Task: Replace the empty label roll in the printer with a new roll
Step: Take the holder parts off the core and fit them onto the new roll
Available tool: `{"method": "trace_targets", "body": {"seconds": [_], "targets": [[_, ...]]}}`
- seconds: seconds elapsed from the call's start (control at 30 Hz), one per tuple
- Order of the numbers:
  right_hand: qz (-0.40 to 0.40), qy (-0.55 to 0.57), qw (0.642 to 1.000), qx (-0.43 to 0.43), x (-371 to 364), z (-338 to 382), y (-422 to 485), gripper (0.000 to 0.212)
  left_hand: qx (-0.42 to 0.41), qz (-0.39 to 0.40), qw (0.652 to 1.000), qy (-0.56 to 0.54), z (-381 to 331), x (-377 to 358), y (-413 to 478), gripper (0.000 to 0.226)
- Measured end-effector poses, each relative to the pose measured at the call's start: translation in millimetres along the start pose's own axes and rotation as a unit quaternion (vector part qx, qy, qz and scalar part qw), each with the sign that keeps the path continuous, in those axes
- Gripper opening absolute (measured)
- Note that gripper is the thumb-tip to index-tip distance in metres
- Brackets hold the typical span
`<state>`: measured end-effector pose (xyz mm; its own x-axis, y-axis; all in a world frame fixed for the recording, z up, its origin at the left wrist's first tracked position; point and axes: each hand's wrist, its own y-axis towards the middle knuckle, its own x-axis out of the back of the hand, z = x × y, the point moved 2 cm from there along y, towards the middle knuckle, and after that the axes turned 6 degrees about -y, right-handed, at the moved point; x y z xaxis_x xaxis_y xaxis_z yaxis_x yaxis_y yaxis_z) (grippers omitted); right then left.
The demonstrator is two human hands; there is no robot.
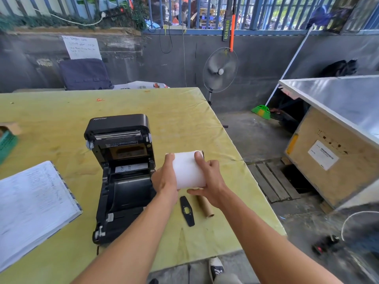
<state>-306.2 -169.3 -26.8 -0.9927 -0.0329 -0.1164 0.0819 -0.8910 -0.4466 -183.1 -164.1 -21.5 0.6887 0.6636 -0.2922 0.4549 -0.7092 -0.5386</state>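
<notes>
Both forearms are bare from the lower edge of the view up to the wrists, with no sleeve, watch or band showing. The left hand and right hand wear no gloves or rings, and the nails are short. Below the table edge shows a dark canvas shoe with a white toe cap and white laces, above light grey trousers.

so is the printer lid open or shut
Open: the black label printer's lid is tilted back, exposing an empty roll bay.
</notes>
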Motion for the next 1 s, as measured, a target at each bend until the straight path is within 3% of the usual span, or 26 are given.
{"method": "trace_targets", "body": {"seconds": [0.2,0.37,0.43,0.5,0.57,0.7,0.77,0.83,1.0], "targets": [[-0.085,0.022,0.996,0.025,9,-1,6,0.06,-0.013,0.036,0.999,0.015,9,-14,-2,0.034],[-0.104,0.034,0.993,0.038,31,12,21,0.055,0.045,0.13,0.99,0.036,7,-23,6,0.072],[-0.098,0.047,0.993,0.037,43,17,26,0.058,0.046,0.091,0.993,0.065,11,-20,21,0.062],[-0.092,0.045,0.994,0.034,54,21,32,0.058,0.003,-0.008,0.985,0.175,22,-13,35,0.031],[-0.09,0.039,0.995,0.027,64,23,38,0.058,-0.011,-0.052,0.925,0.376,44,-4,43,0.014],[-0.081,0.026,0.996,0.006,79,22,51,0.058,-0.019,-0.022,0.796,0.605,102,11,34,0.062],[-0.075,0.015,0.997,0.0,86,22,55,0.058,-0.06,-0.04,0.757,0.65,118,12,29,0.053],[-0.064,0.006,0.998,-0.003,92,23,59,0.057,-0.077,-0.06,0.756,0.647,123,10,28,0.043],[-0.042,-0.008,0.999,-0.014,102,21,67,0.056,-0.037,-0.089,0.821,0.563,122,14,40,0.019]]}}
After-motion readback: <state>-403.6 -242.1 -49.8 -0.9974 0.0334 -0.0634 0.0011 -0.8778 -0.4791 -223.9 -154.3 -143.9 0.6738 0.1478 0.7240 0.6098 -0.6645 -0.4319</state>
